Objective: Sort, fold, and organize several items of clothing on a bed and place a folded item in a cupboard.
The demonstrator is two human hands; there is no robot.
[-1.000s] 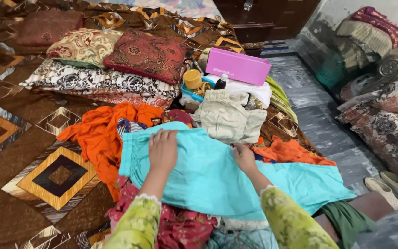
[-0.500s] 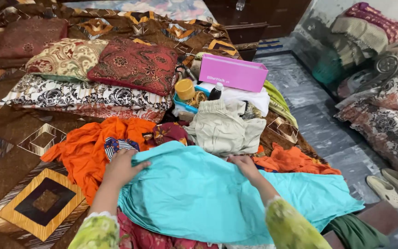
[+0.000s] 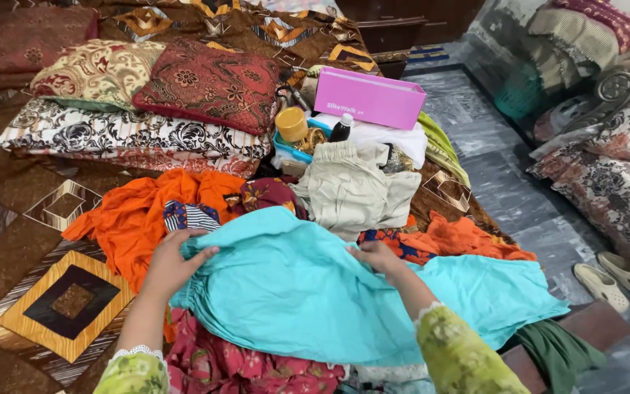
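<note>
A turquoise garment (image 3: 308, 292) lies spread across a heap of clothes on the bed, its gathered edge at the left and its far end trailing right toward the bed's edge. The left hand (image 3: 171, 263) grips that gathered left edge, fingers curled over the cloth with the thumb beneath. The right hand (image 3: 378, 257) presses on the upper edge of the same garment near its middle, fingers bent and pinching a fold of the fabric. Both forearms wear yellow-green sleeves with white lace cuffs (image 3: 137, 354).

Under the turquoise cloth lies a red floral garment (image 3: 242, 365), showing at the bottom. Just behind the left hand sits an orange garment (image 3: 147, 211), with a striped blue and white piece (image 3: 187, 217) on it. More orange cloth (image 3: 468, 237) lies to the right of the right hand. Beyond the hands rests a folded beige garment (image 3: 359, 190), and behind it a pink box (image 3: 370, 97), a yellow-lidded jar (image 3: 291, 124) and a dark bottle (image 3: 342, 128). Patterned cushions (image 3: 209, 84) are stacked farther back on the brown geometric bedspread (image 3: 60, 299). On the grey floor to the right stand pale sandals (image 3: 610, 277).
</note>
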